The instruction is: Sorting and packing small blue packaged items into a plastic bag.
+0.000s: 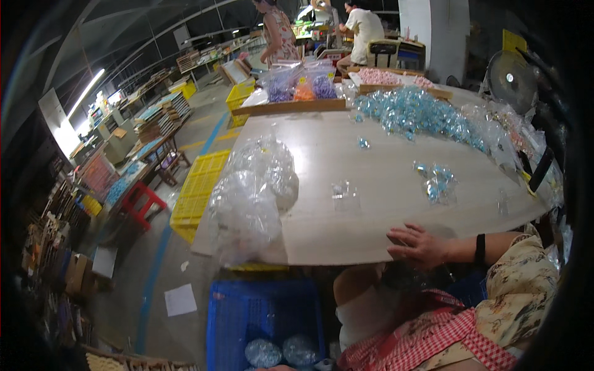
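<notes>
Between twelve and one o'clock from the right hand (424, 245), small clear bag (440, 185): lies on the pale table (383, 161), with light-blue wrapped pieces in and around it, near the fingers but apart from them.
Right hand: palm down at the table's near edge, fingers loosely extended, unclosed, with nothing visible between them.
Left hand: cannot be made out, so I cannot tell its grip.
Ten o'clock, flat clear packet (345, 195): on the bare tabletop; its contents are too faint to tell.
Twelve o'clock, far side: a long heap of light-blue wrapped pieces (402, 111).
Between nine and ten, clear plastic bags (253, 185): bunched at the table's left edge.
Between ten and eleven, wooden-edged tray (291, 107): holds bags of purple and orange pieces.
Eight o'clock, blue crate (266, 309): below the table, two rounded clear bundles (263, 353) in it.
Past nine, yellow crate (197, 191): beside the table.
</notes>
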`<state>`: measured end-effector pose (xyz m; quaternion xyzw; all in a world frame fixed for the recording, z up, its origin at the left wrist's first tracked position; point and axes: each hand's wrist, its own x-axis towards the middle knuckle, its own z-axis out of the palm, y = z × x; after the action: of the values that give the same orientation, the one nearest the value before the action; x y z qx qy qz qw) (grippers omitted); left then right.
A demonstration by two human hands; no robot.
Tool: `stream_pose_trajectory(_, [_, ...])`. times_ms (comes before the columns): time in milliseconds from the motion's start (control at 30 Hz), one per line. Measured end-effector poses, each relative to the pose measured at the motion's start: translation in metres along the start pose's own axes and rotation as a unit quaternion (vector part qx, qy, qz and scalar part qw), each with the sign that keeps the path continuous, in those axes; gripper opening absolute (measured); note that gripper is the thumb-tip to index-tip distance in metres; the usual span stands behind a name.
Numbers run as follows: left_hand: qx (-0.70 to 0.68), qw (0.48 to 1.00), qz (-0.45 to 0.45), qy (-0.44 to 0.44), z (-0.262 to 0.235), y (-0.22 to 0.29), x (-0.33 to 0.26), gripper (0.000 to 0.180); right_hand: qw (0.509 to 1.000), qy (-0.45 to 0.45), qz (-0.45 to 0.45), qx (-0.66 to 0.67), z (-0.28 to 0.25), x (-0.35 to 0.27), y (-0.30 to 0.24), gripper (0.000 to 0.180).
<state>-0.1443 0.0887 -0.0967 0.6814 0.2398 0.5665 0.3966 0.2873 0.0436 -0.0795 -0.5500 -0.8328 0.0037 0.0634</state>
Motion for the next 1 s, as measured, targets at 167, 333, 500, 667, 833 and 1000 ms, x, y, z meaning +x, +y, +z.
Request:
stream_pose_trajectory(167, [-0.083,0.993,0.072,-0.035,0.017,0.051,0.016,0.021,0.999,0.026,-0.011,-0.019,0.002,0.001,-0.003,0.055])
stream_pose_trajectory(333, [-0.182,0.968,0.152,-0.081,0.04,0.082,0.04,0.016,0.999,0.031,-0.018,-0.014,0.0,0.001,-0.009,0.055])
stream_pose_trajectory(500, [-0.274,0.931,0.207,-0.127,0.057,0.103,0.054,0.011,0.998,0.053,-0.01,-0.011,0.012,-0.005,-0.007,0.056])
stream_pose_trajectory(667, [-0.364,0.886,0.239,-0.16,0.073,0.118,0.061,0.006,0.999,0.049,-0.013,-0.01,0.01,-0.001,0.001,0.06])
stream_pose_trajectory(833, [-0.464,0.829,0.254,-0.182,0.082,0.123,0.062,0.004,0.999,0.024,-0.016,-0.031,0.001,0.0,-0.001,0.066])
stream_pose_trajectory(1000, [-0.549,0.759,0.293,-0.194,0.101,0.135,0.07,0.007,0.997,-0.004,-0.002,0.08,-0.048,0.054,-0.015,0.032])
